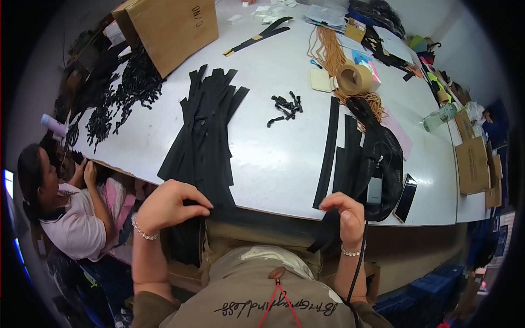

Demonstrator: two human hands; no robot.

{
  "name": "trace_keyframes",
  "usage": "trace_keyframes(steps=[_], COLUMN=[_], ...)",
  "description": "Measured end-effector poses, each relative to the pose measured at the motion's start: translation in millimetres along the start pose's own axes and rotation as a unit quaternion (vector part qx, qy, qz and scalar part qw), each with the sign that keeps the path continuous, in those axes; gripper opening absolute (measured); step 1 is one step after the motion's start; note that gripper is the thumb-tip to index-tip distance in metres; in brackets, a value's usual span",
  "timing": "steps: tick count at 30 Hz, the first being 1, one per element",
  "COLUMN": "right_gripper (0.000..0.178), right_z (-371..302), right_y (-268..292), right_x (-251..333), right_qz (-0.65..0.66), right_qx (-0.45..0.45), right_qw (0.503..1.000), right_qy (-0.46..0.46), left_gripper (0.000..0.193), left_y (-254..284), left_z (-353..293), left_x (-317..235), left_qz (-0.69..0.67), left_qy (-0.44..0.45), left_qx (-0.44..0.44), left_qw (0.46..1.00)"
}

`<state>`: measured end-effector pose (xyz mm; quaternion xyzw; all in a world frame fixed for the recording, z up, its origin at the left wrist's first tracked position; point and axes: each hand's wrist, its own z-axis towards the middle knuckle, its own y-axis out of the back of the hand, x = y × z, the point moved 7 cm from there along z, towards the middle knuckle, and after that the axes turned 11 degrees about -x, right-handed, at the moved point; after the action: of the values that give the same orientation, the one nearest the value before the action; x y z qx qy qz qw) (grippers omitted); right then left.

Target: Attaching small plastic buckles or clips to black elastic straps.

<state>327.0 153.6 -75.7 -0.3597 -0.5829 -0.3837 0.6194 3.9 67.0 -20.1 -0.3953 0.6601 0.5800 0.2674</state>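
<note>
A black fabric strip stretches sideways along the table's near edge, in front of my body. My left hand pinches it at the left, beside the foot of a pile of long black strips. At the right, my right hand has curled fingers closed on the strip, whose end hangs below them. More black strips lie flat just beyond my right hand. A small cluster of black plastic pieces rests mid-table.
A cardboard box and a heap of small black pieces stand far left. A black bag, phone, tape roll and tan cords occupy the right. A seated co-worker is at left.
</note>
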Motion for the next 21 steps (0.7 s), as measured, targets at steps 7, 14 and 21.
trace_keyframes(steps=[7,14,21], right_gripper=[0.030,0.031,0.030], right_z=[-8.2,-14.8,-31.7], right_y=[-133.1,-104.6,-124.5], right_x=[6.8,-28.5,-35.3], right_qz=[-0.150,0.166,0.195], right_qx=[0.269,0.034,0.150], right_qw=[0.951,0.974,0.948], right_qy=[-0.010,-0.152,-0.202], left_gripper=[0.021,0.057,0.012], left_y=[-90.2,-68.4,-110.8], left_z=[8.4,27.4,32.5], left_x=[-87.8,-72.1,-40.0], left_qz=[0.257,-0.179,-0.399], left_qy=[-0.347,-0.196,0.023], left_qx=[0.175,-0.164,-0.057], left_qw=[0.885,0.950,0.915])
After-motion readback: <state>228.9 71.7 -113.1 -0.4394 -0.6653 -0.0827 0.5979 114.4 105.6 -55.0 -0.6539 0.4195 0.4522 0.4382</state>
